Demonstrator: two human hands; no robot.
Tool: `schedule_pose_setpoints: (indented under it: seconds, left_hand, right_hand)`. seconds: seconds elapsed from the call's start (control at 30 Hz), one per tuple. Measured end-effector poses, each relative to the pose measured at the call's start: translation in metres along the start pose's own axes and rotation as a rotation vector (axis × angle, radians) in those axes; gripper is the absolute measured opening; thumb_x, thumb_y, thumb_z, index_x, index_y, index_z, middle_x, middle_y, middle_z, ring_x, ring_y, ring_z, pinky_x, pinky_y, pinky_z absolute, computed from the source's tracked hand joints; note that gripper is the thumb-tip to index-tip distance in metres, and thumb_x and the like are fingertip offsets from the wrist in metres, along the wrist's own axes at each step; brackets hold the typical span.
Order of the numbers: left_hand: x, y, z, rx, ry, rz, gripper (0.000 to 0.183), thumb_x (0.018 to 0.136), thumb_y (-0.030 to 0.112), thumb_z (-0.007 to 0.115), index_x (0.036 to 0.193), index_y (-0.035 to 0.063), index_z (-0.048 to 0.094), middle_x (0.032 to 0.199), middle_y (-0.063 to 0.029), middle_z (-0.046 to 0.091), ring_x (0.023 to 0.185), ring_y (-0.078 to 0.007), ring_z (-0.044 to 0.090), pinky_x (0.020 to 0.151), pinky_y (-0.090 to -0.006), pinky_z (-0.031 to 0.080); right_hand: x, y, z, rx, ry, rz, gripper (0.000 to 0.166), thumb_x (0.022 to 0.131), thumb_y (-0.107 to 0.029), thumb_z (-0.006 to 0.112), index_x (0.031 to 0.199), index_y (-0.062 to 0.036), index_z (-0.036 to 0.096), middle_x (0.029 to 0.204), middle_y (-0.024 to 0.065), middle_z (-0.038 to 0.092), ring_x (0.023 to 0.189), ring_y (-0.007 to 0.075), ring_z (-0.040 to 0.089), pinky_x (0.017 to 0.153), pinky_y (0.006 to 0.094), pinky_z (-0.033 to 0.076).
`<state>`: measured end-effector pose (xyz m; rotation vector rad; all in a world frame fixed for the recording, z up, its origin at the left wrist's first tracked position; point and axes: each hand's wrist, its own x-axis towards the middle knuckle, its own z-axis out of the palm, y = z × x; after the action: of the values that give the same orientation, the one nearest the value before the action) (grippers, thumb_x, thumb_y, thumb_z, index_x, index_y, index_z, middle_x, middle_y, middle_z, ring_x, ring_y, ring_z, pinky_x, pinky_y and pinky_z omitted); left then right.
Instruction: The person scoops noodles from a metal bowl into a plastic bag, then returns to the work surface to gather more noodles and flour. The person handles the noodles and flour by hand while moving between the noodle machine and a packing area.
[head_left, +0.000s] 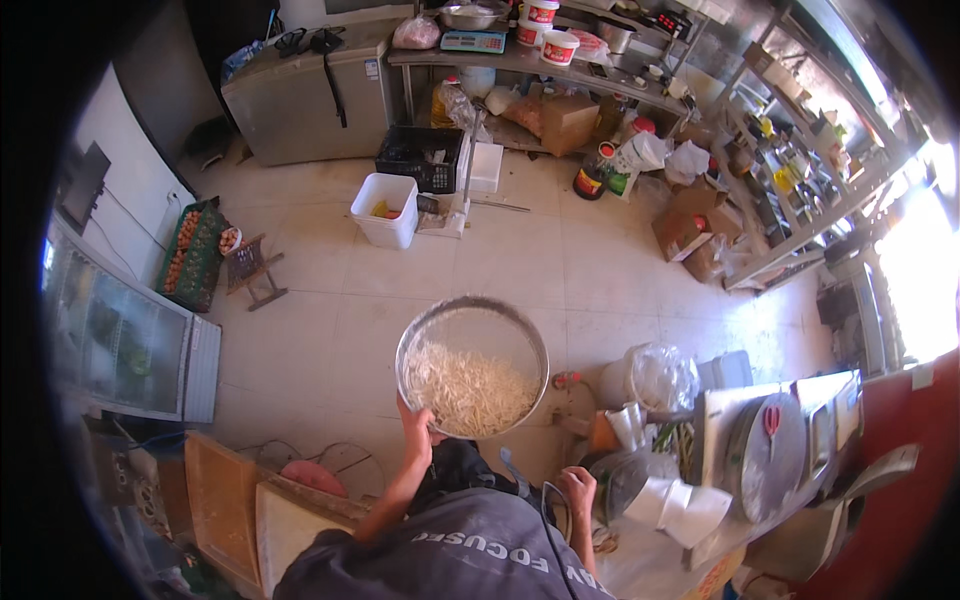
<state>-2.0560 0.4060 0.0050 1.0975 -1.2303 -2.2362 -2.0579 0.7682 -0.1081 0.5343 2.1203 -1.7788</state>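
Observation:
My left hand (418, 427) grips the lower left rim of a round metal-rimmed sieve or pan (491, 322). Pale, flour-dusted noodle-like strands (472, 390) lie heaped in its lower part, and the bare base shows above them. Lower right of the round vessel, my right hand (577, 491) is held beside my body with the fingers curled. Whether anything is inside that hand cannot be told. A dark cable runs down over my shirt close to it.
A cluttered worktable with a round board (769, 457) and red scissors (772, 420) stands at right. Wooden trays (221, 502) lie lower left. Ahead are a white bucket (386, 210), a black crate (420, 157) and a small stool (251, 270). A chest freezer (315, 105) stands behind.

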Motion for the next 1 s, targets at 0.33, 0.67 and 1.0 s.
schedule_pose_setpoints:
  seconds: [0.33, 0.67, 1.0]
  left_hand:
    - [0.234, 0.06, 0.174, 0.082, -0.058, 0.067, 0.08, 0.066, 0.006, 0.047, 0.142, 0.0123, 0.024, 0.12, -0.0082, 0.046, 0.099, -0.0179, 0.055, 0.053, -0.029, 0.057]
    - [0.409, 0.091, 0.375, -0.048, 0.002, 0.06, 0.08, 0.069, 0.007, 0.046, 0.144, 0.0184, 0.02, 0.131, -0.0113, 0.042, 0.116, -0.0319, 0.051, 0.065, -0.0482, 0.06]
    - [0.633, 0.115, 0.533, -0.012, 0.027, 0.144, 0.083, 0.064, 0.0, 0.045, 0.143, 0.0131, 0.023, 0.124, -0.0119, 0.047, 0.111, -0.0283, 0.054, 0.066, -0.0409, 0.061]
  right_hand:
    - [0.268, -0.166, 0.074, -0.149, -0.096, -0.1, 0.016, 0.081, -0.01, 0.061, 0.09, 0.0012, 0.068, 0.071, 0.0045, 0.064, 0.063, 0.0101, 0.057, 0.058, 0.0249, 0.047]
    - [0.595, -0.334, 0.134, -0.191, -0.169, -0.2, 0.021, 0.077, -0.008, 0.057, 0.093, 0.0003, 0.068, 0.066, 0.008, 0.064, 0.058, 0.0126, 0.061, 0.055, 0.0259, 0.048]
    - [0.852, -0.541, 0.174, -0.251, -0.096, -0.394, 0.021, 0.076, -0.005, 0.056, 0.093, 0.001, 0.067, 0.061, 0.0082, 0.062, 0.056, 0.0112, 0.059, 0.055, 0.0267, 0.047]
